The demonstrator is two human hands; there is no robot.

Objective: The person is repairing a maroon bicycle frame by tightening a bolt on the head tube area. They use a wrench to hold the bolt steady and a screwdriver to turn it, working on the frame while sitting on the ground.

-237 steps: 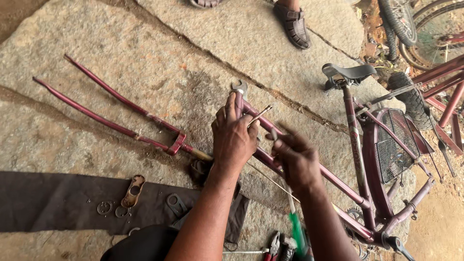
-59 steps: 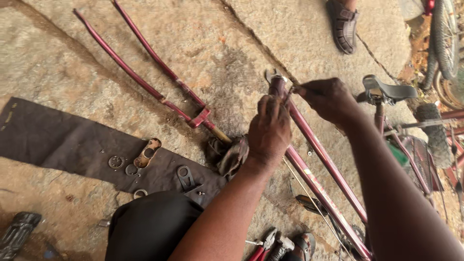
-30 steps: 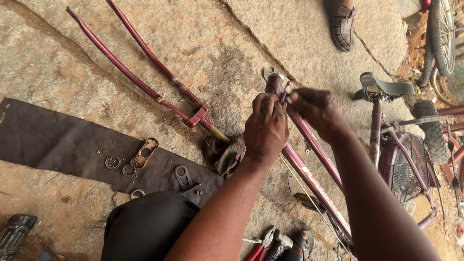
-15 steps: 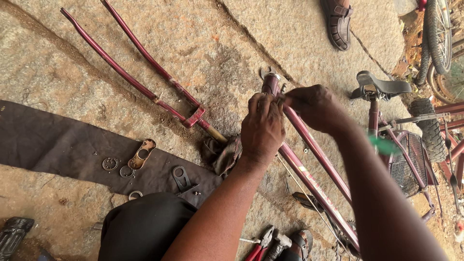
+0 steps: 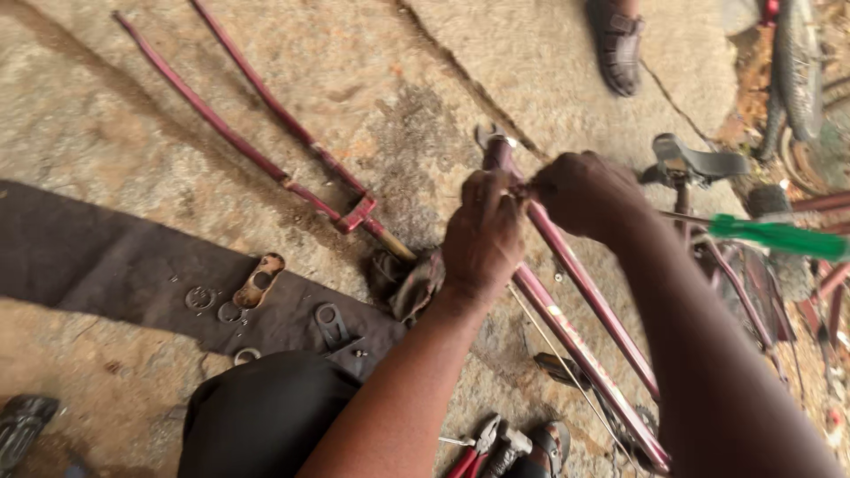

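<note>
Item, maroon bicycle frame (image 5: 567,274) lying on stone floor (image 5: 133,115), head tube at 12 o'clock: my left hand (image 5: 482,235) clasps that tube, my right hand (image 5: 584,190) pinches a small fitting at its top, best worked steadily, tube braced.

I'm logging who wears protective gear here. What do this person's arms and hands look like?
Both forearms are bare, no sleeves in view. The left hand and right hand wear no gloves; no rings, watch or bands are visible.
</note>
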